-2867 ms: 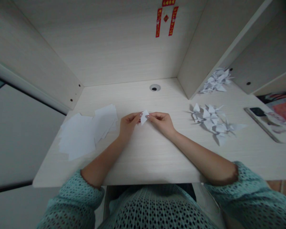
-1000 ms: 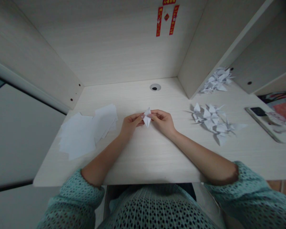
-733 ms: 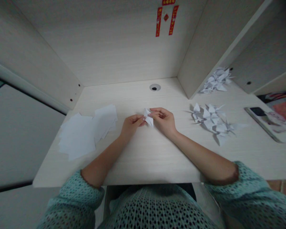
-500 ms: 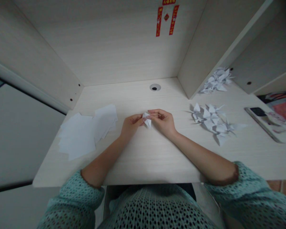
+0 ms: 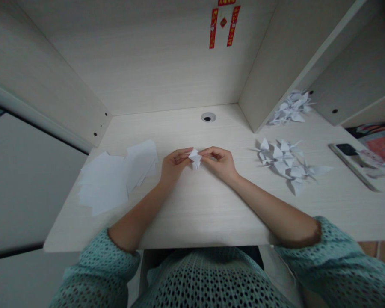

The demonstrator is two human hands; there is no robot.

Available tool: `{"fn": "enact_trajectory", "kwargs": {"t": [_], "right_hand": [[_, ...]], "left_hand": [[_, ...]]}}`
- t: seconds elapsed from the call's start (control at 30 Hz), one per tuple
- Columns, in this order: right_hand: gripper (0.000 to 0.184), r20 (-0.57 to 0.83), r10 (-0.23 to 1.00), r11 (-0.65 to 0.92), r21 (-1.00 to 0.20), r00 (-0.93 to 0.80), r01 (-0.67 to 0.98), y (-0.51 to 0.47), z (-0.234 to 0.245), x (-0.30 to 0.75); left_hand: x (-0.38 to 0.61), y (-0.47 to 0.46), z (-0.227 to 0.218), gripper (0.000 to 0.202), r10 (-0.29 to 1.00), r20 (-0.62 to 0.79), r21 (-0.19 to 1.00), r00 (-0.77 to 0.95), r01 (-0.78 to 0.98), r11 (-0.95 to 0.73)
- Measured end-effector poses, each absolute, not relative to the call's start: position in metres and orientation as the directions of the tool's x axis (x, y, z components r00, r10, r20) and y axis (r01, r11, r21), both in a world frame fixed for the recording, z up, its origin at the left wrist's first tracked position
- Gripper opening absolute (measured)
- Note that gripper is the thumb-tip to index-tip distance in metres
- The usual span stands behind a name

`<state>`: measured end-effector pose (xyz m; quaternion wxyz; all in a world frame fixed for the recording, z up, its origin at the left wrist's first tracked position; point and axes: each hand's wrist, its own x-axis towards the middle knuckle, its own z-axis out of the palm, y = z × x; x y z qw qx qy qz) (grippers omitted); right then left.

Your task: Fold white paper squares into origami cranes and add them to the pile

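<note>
Pinching a small white folded-paper piece with pointed corners point(image 5: 195, 158) above or on the middle of the pale wood-grain tabletop point(image 5: 192, 218), between front edge and back edge; cannot tell whether touching or just clear of the surface. Gripping the left side between thumb and fingers of the bare left hand point(image 5: 173, 164), the right side likewise with the bare right hand point(image 5: 221, 161). Hidden behind the paper: the exact placing of some fingertips.

Probably very light, fairly stiff along the layered folds, softer and easy to bend at the thin tips. Likely dry rather than slippery, yet prone to stray creases or small tears under a hard squeeze. Best held by the 2 opposite side corners, on the thicker layers, with light thumb pressure.

Lying flat towards the tabletop's left edge: loose white rectangular paper sheets point(image 5: 105, 182). Well to the right of the right hand: a cluster of spiky white folded-paper shapes point(image 5: 278, 155), probably just as crushable; best lifted singly.
</note>
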<state>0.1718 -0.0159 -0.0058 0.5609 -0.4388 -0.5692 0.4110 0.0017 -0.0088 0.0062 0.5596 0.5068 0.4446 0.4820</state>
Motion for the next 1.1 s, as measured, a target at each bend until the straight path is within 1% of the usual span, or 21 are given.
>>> {"fn": "enact_trajectory", "kwargs": {"t": [0.1, 0.17, 0.3, 0.43, 0.6, 0.73, 0.83, 0.9, 1.0, 1.1], "right_hand": [[0.020, 0.291, 0.956, 0.292, -0.954, -0.026, 0.062, -0.015, -0.005, 0.173], [0.018, 0.308, 0.951, 0.310, -0.947, -0.037, 0.085, -0.016, -0.004, 0.174], [0.013, 0.338, 0.939, 0.342, -0.936, -0.059, 0.086, -0.017, -0.002, 0.174], [0.012, 0.387, 0.915, 0.397, -0.914, -0.112, 0.084, -0.016, -0.001, 0.174], [0.013, 0.360, 0.919, 0.374, -0.925, -0.163, 0.066, -0.015, -0.004, 0.175], [0.017, 0.371, 0.907, 0.389, -0.919, -0.198, 0.063, -0.014, -0.006, 0.176], [0.019, 0.343, 0.909, 0.360, -0.932, -0.235, 0.034, -0.014, -0.008, 0.175], [0.018, 0.316, 0.923, 0.325, -0.946, -0.219, 0.003, -0.013, -0.009, 0.174], [0.020, 0.265, 0.956, 0.258, -0.963, -0.124, -0.073, -0.013, -0.010, 0.171], [0.023, 0.155, 0.988, 0.152, -0.978, -0.015, -0.146, -0.013, -0.010, 0.168]], "left_hand": [[-0.002, -0.006, 0.008, 0.048, 0.988, -0.031, 0.994, 0.151, -0.102, 0.046], [-0.005, -0.004, 0.011, 0.049, 0.982, -0.035, 0.996, 0.188, -0.079, 0.051], [-0.008, -0.003, 0.017, 0.045, 0.974, -0.027, 0.999, 0.225, -0.022, 0.033], [-0.007, -0.003, 0.016, 0.042, 0.972, 0.002, 1.000, 0.233, -0.030, 0.006], [-0.006, -0.004, 0.014, 0.040, 0.973, 0.008, 1.000, 0.233, -0.021, -0.003], [-0.006, -0.004, 0.015, 0.040, 0.975, -0.001, 1.000, 0.224, -0.006, 0.002], [-0.006, -0.004, 0.014, 0.040, 0.974, -0.005, 1.000, 0.228, -0.001, 0.005], [-0.006, -0.005, 0.012, 0.039, 0.974, -0.016, 1.000, 0.224, -0.010, 0.018], [-0.005, -0.004, 0.011, 0.038, 0.980, -0.028, 0.999, 0.200, -0.027, 0.034], [-0.005, -0.004, 0.010, 0.040, 0.983, -0.030, 0.999, 0.179, -0.009, 0.033]]}}
